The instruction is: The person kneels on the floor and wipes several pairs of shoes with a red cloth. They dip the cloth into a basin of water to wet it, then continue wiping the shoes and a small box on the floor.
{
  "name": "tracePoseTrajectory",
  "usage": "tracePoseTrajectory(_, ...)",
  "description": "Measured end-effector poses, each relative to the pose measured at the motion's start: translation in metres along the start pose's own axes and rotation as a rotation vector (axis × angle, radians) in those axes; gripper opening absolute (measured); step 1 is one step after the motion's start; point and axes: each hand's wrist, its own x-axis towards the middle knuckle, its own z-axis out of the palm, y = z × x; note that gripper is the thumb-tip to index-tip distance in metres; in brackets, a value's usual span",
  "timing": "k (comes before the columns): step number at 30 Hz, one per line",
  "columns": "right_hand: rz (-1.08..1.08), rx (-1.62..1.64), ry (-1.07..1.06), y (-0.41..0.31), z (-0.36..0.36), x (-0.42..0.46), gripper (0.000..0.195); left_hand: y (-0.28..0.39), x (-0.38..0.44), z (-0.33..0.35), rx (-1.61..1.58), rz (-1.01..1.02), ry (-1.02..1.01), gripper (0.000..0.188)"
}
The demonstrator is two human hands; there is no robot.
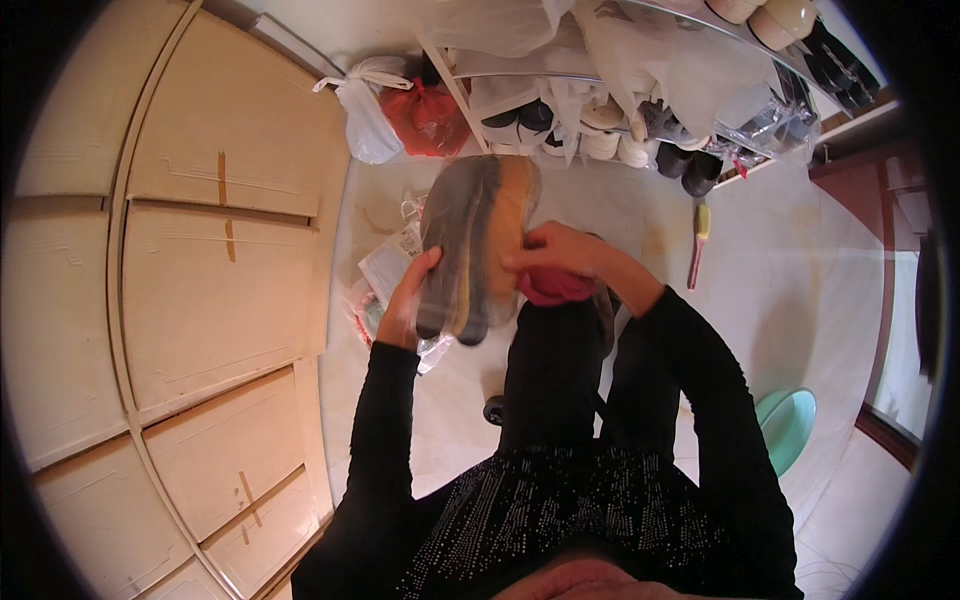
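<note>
A pair of shoe soles or shoes point(480, 240), dark grey and tan with a yellowish edge, is blurred by motion and seems wrapped in clear plastic. My left hand point(411, 294) grips its left side, thumb on the front. At its right side my right hand point(559, 251) touches the tan face with bent fingers; whether it grips the bundle is hard to tell. A crumpled dark-red cloth point(556, 285) lies under my right hand, over my knee. Behind the bundle, a white packet point(384, 264) and plastic bags lie on the floor.
Shoes point(600, 146) and plastic bags fill a rack ahead. A white bag point(369, 112) and a red bag point(424, 116) stand beside it. A yellow-and-pink brush point(699, 244) and a green basin point(787, 431) are on the floor at right. Cream cabinets point(225, 300) line the left.
</note>
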Motion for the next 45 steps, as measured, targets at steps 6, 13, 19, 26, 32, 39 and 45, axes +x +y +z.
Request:
tracePoseTrajectory(6,-0.102,0.802,0.413,0.037,-0.026,-0.131,0.034,-0.001,-0.059,0.066,0.629,-0.028,-0.144,0.076)
tracePoseTrajectory(13,-0.692,-0.550,0.606,-0.037,0.073,-0.133,0.016,-0.054,-0.042,0.072,0.959,-0.109,-0.337,0.075)
tracePoseTrajectory(19,-0.710,-0.528,0.739,0.006,0.059,-0.106,0.009,-0.062,-0.032,0.075,0.951,-0.049,-0.333,0.075)
tracePoseTrajectory(26,0.033,0.408,1.013,0.119,-0.073,-0.087,0.033,-0.061,-0.038,0.093,0.960,-0.079,-0.293,0.073)
tracePoseTrajectory(32,-0.604,0.027,0.872,-0.018,0.014,-0.124,0.021,-0.058,-0.042,0.094,0.973,-0.117,-0.269,0.071)
tracePoseTrajectory(39,-0.239,-0.113,0.846,0.032,-0.013,-0.066,0.019,-0.061,-0.037,0.059,0.852,-0.201,-0.221,0.070)
tracePoseTrajectory(45,-0.274,0.593,0.964,0.052,-0.022,-0.092,0.030,-0.070,-0.041,0.035,0.601,-0.254,-0.137,0.067)
